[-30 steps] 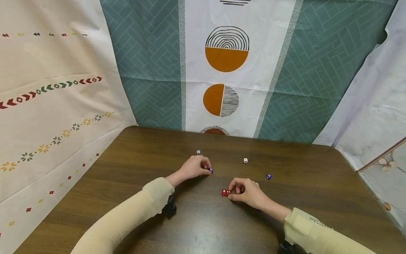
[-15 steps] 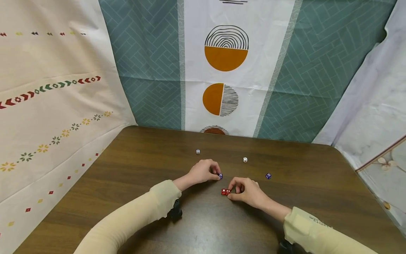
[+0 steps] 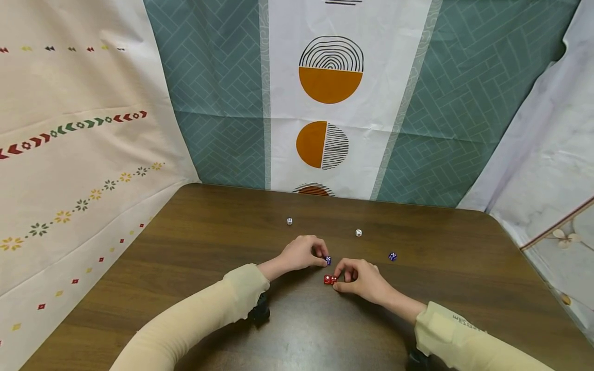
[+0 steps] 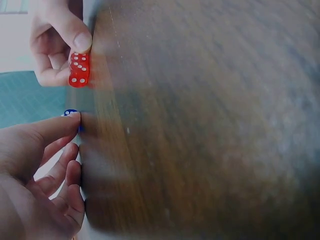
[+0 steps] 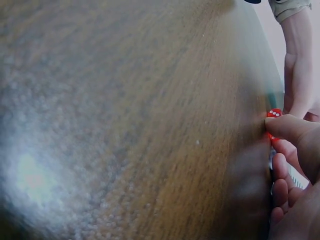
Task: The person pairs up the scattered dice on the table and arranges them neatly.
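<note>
Basically, head cam gets red dice (image 3: 328,280) tops; L wrist, sides.

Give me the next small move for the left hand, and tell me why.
Probably ease the left hand nearer the person and set its blue die beside the red dice: it pinches that die just beyond them, and they sit side by side with the right hand gripping one end.

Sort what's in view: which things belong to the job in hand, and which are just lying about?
Seemingly in the job:
- left hand, pinching a blue die
- right hand, pinching at the paired red dice

Lying about, untouched (possibly still relevant):
- left white die
- right white die
- second blue die
</note>
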`<state>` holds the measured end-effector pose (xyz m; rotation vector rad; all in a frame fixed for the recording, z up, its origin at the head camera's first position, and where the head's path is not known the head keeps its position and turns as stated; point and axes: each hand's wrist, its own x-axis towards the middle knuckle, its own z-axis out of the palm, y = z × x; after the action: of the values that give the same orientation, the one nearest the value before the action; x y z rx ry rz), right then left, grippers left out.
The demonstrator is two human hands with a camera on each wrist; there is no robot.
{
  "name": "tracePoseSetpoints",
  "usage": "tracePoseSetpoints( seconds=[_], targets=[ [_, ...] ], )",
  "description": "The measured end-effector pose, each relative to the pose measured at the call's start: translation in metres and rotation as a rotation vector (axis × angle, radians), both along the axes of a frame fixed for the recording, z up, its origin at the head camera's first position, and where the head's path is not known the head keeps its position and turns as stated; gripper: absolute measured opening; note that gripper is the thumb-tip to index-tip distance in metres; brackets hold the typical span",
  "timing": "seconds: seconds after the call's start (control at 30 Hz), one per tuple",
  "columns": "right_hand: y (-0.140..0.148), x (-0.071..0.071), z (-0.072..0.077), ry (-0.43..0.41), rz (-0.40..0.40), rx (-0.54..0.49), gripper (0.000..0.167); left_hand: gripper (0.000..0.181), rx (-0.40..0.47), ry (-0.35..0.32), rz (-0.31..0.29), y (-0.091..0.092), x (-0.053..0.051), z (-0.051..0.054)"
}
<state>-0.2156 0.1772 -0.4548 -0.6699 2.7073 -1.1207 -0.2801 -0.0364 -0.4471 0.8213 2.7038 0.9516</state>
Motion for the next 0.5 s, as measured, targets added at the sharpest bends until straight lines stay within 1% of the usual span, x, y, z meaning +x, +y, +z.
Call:
tracePoseSetpoints(
  seconds=[0.23,0.5],
  targets=[
    [0.0002,-0.0002,0.0009,-0.004,0.006,-0.005,0.018,0.010,0.008,0.001,-0.007,-0.0007,-0.0018,-0.0013],
    [0.0000,0.0006,0.0016,-0.009,0.005,-0.001,0.018,0.011,0.012,0.004,-0.016,-0.0008,-0.0009,-0.0009]
  ],
)
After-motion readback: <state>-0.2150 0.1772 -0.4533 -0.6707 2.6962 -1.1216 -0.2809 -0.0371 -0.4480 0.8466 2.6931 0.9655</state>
